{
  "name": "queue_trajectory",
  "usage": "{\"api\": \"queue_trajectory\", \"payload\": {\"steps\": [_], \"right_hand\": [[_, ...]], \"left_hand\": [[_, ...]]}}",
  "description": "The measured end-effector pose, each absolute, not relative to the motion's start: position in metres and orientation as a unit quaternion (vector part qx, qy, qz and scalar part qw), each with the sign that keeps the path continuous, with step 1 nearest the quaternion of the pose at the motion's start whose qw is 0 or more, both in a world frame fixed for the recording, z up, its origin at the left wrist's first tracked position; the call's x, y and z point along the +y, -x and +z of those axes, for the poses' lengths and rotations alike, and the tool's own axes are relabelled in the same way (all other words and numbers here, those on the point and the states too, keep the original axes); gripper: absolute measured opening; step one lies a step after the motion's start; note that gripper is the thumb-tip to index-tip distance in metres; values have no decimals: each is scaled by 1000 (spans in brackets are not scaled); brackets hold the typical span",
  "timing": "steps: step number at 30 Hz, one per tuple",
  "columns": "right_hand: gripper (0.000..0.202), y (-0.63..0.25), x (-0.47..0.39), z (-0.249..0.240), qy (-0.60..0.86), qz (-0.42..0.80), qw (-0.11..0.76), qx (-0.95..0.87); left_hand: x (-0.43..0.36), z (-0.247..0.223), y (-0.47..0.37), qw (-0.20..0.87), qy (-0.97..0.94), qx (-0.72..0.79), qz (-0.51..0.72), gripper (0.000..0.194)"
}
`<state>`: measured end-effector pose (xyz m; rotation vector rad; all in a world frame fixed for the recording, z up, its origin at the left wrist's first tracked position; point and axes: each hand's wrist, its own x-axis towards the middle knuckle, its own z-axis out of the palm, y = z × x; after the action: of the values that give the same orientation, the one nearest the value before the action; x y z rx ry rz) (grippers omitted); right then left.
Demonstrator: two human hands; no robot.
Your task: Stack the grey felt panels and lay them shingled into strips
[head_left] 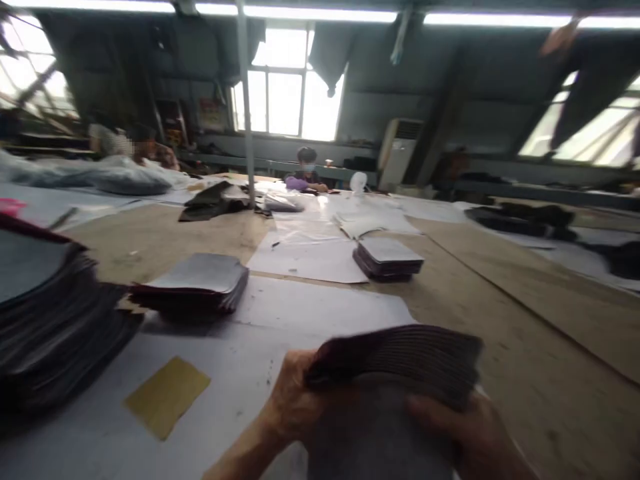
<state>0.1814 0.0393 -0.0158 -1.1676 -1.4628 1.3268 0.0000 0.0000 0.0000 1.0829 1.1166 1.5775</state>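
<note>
Grips a curved sheaf of dark fabric pieces [390, 407] by its two sides, with left hand [297, 400] and right hand [470, 427] both closed on it, at the near part of the worktable [530, 347]. Has a tan scrap [167, 397] to the left on white paper [235, 393], then a tall fabric pile [55, 333], with a low pile [195, 280] and a small square pile [389, 257] farther out.

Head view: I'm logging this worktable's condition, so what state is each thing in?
Held fabric stack: curved along its upper edge
Left hand: closed on that stack
Right hand: closed on it too
Tall left stack: piled, edges uneven
Middle stack: piled, unheld
Small far stack: piled fairly neatly
Yellow-brown card: lying flat
Dark cloth heap: crumpled
Ceiling tube lights: lit
</note>
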Motion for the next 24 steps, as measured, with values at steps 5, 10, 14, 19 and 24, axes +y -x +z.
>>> {"api": "queue_trajectory", "payload": {"steps": [5,10,14,19,24], "right_hand": [[22,-173,30,-17,393,242,509,-727],[39,-175,28,-16,208,24,502,-839],[29,-175,39,-7,446,408,471,-643],[35,-172,47,-7,397,681,449,-421],[26,-169,38,-10,488,388,517,-587]], "left_hand": [[-1,-25,14,573,-383,414,595,32],[1,-30,6,677,-237,367,592,26],[3,-31,12,516,-364,504,590,21],[3,-31,18,510,-420,517,545,19],[3,-31,14,653,-273,434,558,32]]}}
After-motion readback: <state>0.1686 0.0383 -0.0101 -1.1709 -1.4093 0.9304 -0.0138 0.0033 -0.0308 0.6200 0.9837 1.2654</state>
